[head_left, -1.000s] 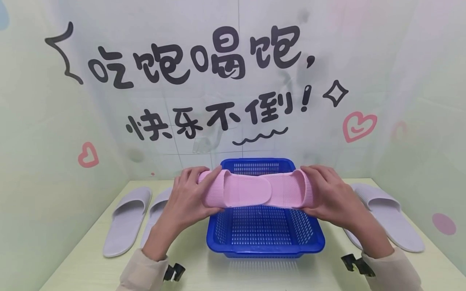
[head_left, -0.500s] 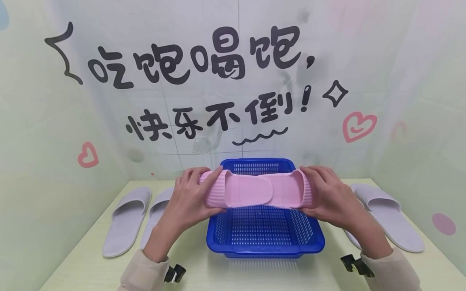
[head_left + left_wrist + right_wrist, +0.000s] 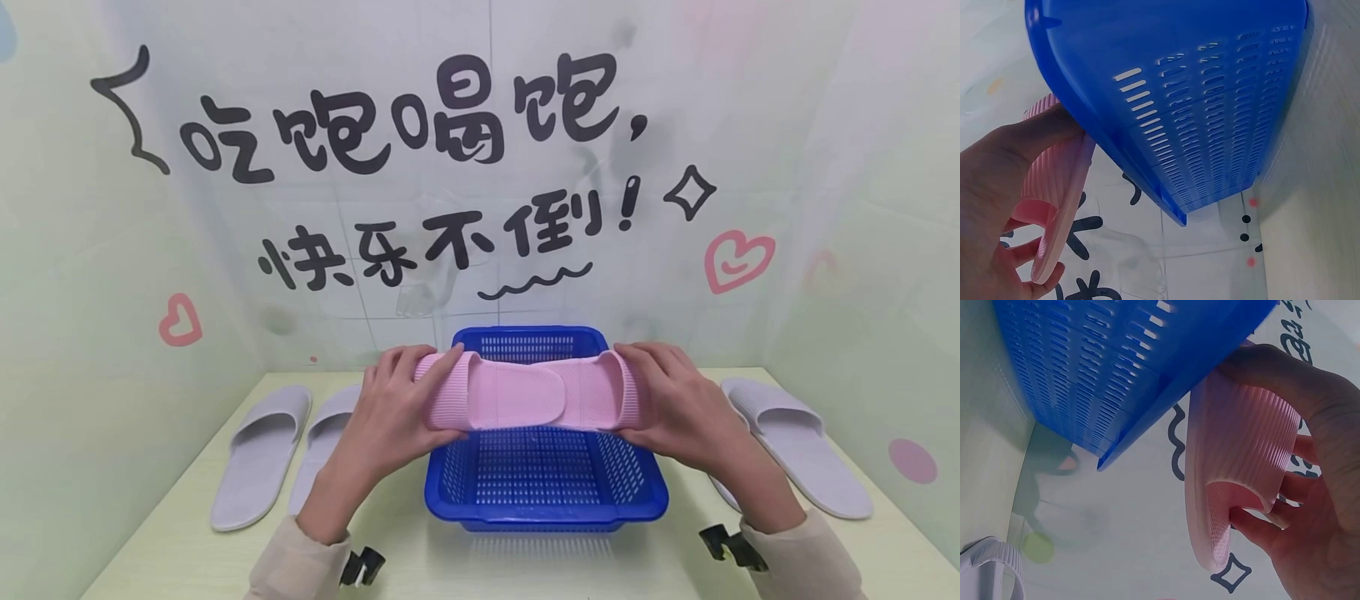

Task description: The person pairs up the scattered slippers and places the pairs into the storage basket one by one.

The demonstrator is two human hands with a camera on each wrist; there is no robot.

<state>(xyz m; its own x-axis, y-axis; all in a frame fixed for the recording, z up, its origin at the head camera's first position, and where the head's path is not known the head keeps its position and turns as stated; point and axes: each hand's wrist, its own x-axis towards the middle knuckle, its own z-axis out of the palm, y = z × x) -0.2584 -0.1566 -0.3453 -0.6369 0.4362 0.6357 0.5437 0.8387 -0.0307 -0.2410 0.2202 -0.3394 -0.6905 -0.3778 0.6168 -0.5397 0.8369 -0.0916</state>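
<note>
Two pink ribbed slippers are held end to end above a blue perforated basket (image 3: 547, 513). My left hand (image 3: 390, 412) grips the strap end of the left slipper (image 3: 516, 397), thumb on the near side of the strap. At the other end, my right hand (image 3: 686, 408) holds the right slipper (image 3: 591, 398) around its strap. The heel of the left slipper overlaps the sole of the right one. Each wrist view shows a slipper, the left slipper (image 3: 1060, 181) and the right slipper (image 3: 1241, 431), beside the basket's rim, with fingers curled behind it.
Two light grey slippers, one of them a slipper (image 3: 261, 458) near the edge, lie left of the basket on the pale table (image 3: 180, 550). Another grey pair, including a slipper (image 3: 813, 458), lies to the right, partly behind my right arm. A printed curtain (image 3: 420, 175) hangs behind.
Both hands have drawn very slightly closer together, the left hand shifting right with its pink slipper. The basket and grey slippers stay where they were.
</note>
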